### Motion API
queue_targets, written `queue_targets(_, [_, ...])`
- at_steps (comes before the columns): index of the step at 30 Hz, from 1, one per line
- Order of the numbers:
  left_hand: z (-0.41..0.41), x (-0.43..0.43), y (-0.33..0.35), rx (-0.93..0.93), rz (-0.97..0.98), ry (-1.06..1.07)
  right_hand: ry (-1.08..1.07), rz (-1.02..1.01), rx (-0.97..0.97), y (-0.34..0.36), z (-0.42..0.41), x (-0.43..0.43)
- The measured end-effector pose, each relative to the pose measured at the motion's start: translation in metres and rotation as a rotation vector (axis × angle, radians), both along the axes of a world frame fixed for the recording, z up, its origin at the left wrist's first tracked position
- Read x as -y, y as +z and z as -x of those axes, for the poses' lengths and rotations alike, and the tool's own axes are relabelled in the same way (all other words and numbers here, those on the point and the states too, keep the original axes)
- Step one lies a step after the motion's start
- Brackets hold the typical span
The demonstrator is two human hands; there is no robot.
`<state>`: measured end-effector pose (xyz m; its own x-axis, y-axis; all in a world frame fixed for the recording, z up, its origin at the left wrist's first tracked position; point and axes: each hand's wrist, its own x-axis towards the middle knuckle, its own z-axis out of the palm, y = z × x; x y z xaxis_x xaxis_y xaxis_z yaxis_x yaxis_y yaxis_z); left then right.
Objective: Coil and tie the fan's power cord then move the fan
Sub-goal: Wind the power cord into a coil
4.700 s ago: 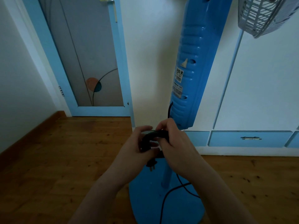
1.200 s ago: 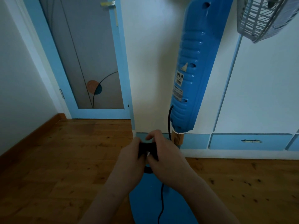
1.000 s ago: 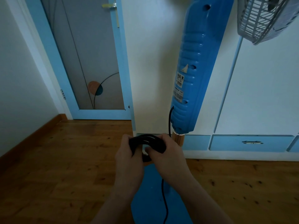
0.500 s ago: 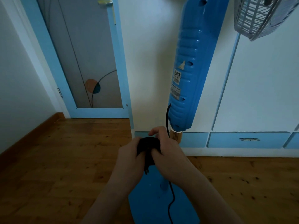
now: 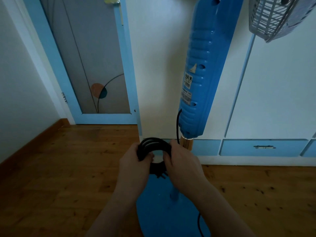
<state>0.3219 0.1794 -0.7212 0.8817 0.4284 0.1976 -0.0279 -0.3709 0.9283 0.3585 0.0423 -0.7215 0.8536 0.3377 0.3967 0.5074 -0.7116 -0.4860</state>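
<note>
A tall blue pedestal fan point(image 5: 203, 69) stands in front of me, its round blue base point(image 5: 164, 207) on the wooden floor and its grey grille point(image 5: 277, 16) at the top right. The black power cord point(image 5: 153, 145) is wound into a small round coil held above the base. My left hand point(image 5: 135, 166) grips the coil's left side and my right hand point(image 5: 183, 161) grips its right side. The plug's prongs point(image 5: 162, 175) stick out below the coil. A stretch of cord leaves the fan body at its lower left, and another stretch lies on the base.
A blue-framed door point(image 5: 89, 62) with frosted glass is at the back left. White cabinets with blue drawers point(image 5: 263, 147) line the wall behind the fan. Bare wooden floor point(image 5: 59, 177) spreads left and right of the base.
The coil, bunched tight between both hands half a second ago, is now spread into an open ring with each hand on one side. The plug now hangs below it.
</note>
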Motion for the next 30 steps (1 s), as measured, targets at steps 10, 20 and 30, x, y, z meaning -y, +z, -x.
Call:
queue_targets(10, [0.004, -0.011, -0.001, 0.044, -0.410, 0.106, 0.128, -0.051, -0.035, 0.001, 0.006, -0.006])
queue_targets(20, [0.004, -0.013, -0.005, -0.058, -0.259, 0.101, 0.098, 0.168, -0.045, 0.005, 0.005, -0.008])
queue_targets(30, [0.005, -0.015, 0.000, -0.058, -0.703, 0.125, 0.212, 0.117, -0.015, -0.003, 0.002, -0.004])
